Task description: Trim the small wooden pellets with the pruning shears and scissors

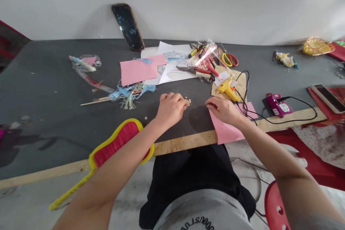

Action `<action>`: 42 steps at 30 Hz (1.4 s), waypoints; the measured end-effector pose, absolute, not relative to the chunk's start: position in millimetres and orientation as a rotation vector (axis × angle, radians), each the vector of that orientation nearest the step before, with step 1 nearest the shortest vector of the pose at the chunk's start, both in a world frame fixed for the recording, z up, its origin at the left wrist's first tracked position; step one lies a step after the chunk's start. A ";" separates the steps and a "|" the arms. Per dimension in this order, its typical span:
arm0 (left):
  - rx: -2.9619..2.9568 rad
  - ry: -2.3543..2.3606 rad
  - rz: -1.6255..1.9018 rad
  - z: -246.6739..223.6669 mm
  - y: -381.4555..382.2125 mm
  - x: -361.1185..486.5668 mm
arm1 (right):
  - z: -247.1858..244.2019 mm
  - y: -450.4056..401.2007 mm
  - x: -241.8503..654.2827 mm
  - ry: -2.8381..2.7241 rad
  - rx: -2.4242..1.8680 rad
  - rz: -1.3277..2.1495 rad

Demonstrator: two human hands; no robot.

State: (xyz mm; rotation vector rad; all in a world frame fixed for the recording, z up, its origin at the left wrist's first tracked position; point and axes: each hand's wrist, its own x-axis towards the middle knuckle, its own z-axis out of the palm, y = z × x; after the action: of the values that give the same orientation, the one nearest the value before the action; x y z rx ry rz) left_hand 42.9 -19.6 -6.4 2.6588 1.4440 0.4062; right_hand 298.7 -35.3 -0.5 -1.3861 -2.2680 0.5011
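Note:
On the grey table (61, 115) lies a small pile of pale beads or grains (188, 102). My left hand (171, 106) rests at the left side of this pile, its fingers curled down; what they hold, if anything, is hidden. To the right of the pile, my right hand (222, 108) is closed in a pinch above the edge of a pink sheet (226, 129). Anything between its fingertips is too small to make out. A yellow glue gun (228, 90) lies just beyond my right hand, with its black cord running to the right.
Blue and green tassels (129, 95), pink paper (137, 71), pliers (196, 72) and scissors (229, 59) lie farther back. A phone (128, 27) leans on the wall. A red and yellow fuzzy piece (115, 142) lies under my left forearm. At right is a purple device (279, 105).

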 end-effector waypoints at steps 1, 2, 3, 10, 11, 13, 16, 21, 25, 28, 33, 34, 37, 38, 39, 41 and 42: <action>2.667 1.445 0.377 -6.5 -18.2 44.3 | -0.6 -37.8 300.2 -2.277 -1.387 0.511; 2.672 1.446 0.349 -6.2 -16.9 45.0 | -0.4 -40.2 301.6 -2.285 -1.389 0.521; 2.676 1.445 0.325 -5.6 -15.7 45.3 | 0.2 -42.2 302.8 -2.290 -1.393 0.532; 2.698 1.419 0.123 9.7 -9.5 49.3 | 7.6 -50.3 307.6 -2.330 -1.403 0.576; 2.707 1.414 0.076 11.9 -8.5 50.4 | 8.3 -51.2 308.3 -2.330 -1.401 0.570; 2.722 1.396 0.014 14.7 -6.9 52.2 | 9.1 -53.1 310.5 -2.324 -1.403 0.562; 2.742 1.358 0.011 14.9 -6.0 53.1 | 10.5 -55.5 315.5 -2.315 -1.419 0.542; 2.821 1.276 0.097 11.4 -8.6 53.5 | 13.0 -58.9 322.7 -2.295 -1.468 0.503; 2.823 1.260 0.196 7.4 -8.3 51.9 | 11.0 -61.0 325.3 -2.305 -1.464 0.494; 2.769 1.260 0.268 3.3 -5.1 48.4 | 8.4 -61.0 326.2 -2.308 -1.474 0.494; 2.766 1.279 0.240 1.8 -5.6 46.4 | 7.0 -61.4 322.5 -2.341 -1.431 0.504; 2.792 1.295 0.217 2.2 -7.0 46.4 | 7.3 -61.6 321.5 -2.348 -1.425 0.504; 2.826 1.320 0.212 2.0 -11.4 44.0 | 8.3 -59.4 322.5 -2.332 -1.450 0.488; 2.805 1.324 0.247 1.4 -12.2 42.0 | 8.2 -56.9 325.1 -2.318 -1.472 0.446; 2.766 1.333 0.301 0.9 -12.7 39.3 | 7.7 -53.2 329.1 -2.298 -1.503 0.375; 2.647 1.365 0.418 0.6 -12.7 33.1 | 5.4 -42.3 340.2 -2.245 -1.585 0.158; 2.573 1.377 0.474 1.2 -12.3 29.8 | 3.7 -35.5 346.6 -2.215 -1.633 0.049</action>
State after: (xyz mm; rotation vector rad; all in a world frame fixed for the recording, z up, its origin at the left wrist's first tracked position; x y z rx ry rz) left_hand 29.8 -12.3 1.2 2.5734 1.3771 0.4743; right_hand 346.6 -35.5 3.7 -1.6328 -2.2152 0.0489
